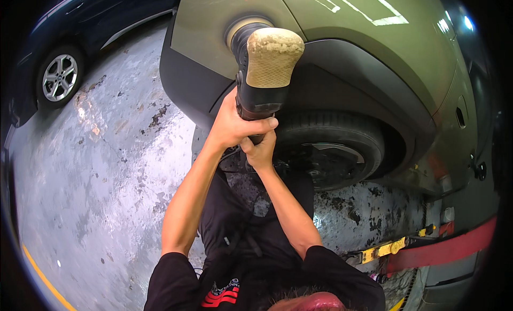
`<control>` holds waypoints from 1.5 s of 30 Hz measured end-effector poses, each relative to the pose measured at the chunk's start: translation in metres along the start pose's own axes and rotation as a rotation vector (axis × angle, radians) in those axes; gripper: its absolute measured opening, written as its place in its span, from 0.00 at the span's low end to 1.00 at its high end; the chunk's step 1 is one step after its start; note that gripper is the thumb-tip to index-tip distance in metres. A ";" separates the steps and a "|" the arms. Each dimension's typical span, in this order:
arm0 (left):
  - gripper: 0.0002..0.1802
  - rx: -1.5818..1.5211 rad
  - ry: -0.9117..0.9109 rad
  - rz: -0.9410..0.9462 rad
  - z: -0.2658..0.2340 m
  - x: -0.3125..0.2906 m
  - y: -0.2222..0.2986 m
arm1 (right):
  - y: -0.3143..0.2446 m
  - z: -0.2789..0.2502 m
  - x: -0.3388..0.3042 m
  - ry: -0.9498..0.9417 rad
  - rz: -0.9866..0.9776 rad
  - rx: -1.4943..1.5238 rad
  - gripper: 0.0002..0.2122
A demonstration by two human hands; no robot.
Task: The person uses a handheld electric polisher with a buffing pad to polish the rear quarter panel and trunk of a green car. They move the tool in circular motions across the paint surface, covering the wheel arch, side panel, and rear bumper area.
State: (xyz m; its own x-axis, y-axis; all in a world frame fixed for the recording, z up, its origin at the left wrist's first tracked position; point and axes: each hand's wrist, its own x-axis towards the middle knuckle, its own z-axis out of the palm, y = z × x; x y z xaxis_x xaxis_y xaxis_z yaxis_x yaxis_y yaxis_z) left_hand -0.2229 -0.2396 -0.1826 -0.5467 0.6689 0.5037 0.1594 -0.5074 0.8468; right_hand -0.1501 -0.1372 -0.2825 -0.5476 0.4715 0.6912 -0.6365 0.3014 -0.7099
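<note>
Closest in, below the polisher, is the person's black T-shirt [262, 273]. The left hand [228, 124] is curled closed around the handle of the black polisher [262, 100], its thumb laid across; the right hand [262, 151] closes around the handle just beneath it. The polisher stands out from an olive-green car [411, 59], its pad [232, 35] against the painted body panel and its tan textured head cover [275, 59] facing the camera. Right of and below the polisher sit black wheel-arch cladding [320, 78] and a tyre [336, 130]. Farther to its lower right are a yellow lift arm [382, 251] and a red beam [449, 249]. Left of it spreads worn grey floor [117, 166]; farthest, to its upper left, stands a dark blue car [115, 17] with a silver alloy wheel [60, 78].
</note>
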 end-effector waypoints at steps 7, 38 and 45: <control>0.45 0.040 -0.100 0.133 0.061 0.039 0.048 | -0.019 -0.040 0.027 0.210 -0.089 -0.030 0.40; 0.48 -0.103 -0.053 0.181 0.022 0.019 -0.016 | 0.017 -0.042 0.007 0.111 -0.133 -0.224 0.27; 0.50 -0.192 0.090 0.043 -0.032 -0.031 -0.083 | 0.062 -0.030 -0.033 -0.135 0.058 -0.262 0.38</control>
State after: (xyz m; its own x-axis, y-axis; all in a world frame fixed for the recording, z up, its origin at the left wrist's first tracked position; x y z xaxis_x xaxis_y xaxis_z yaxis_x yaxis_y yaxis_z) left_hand -0.2452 -0.2358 -0.2736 -0.6152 0.5979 0.5138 0.0288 -0.6342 0.7726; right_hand -0.1558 -0.1093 -0.3535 -0.6576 0.3852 0.6474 -0.4498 0.4887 -0.7476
